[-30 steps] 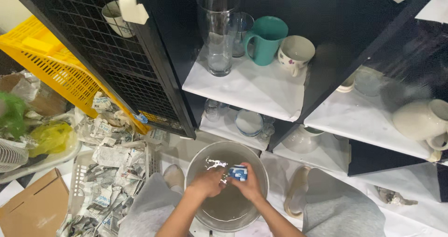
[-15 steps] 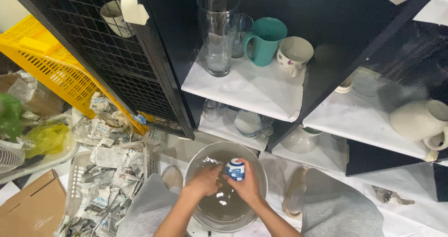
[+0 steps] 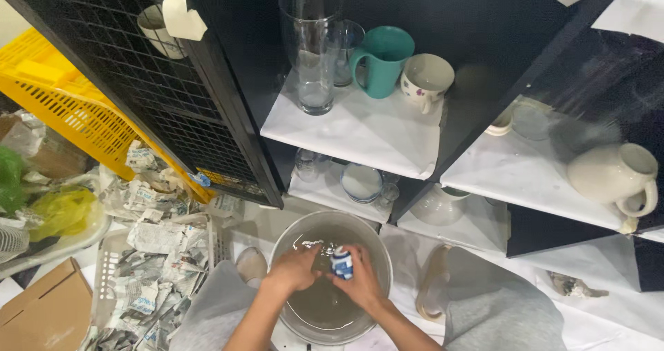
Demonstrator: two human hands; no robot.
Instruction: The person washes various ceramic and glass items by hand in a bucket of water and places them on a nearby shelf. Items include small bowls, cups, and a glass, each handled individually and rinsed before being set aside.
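Gripping a small blue-and-white cup (image 3: 341,262), both hands (image 3: 328,271) meet over the water-filled metal basin (image 3: 290,240).

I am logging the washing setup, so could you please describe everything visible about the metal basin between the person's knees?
The metal basin is round, grey and dull-shiny, apparently steel, with a thin rolled rim. It sits upright on the white-covered floor between the person's grey-clad knees, just below the black shelf unit. It holds shallow, cloudy water with a few glints on the surface. The left hand and right hand reach inside over the water, holding a small blue-and-white object between them.
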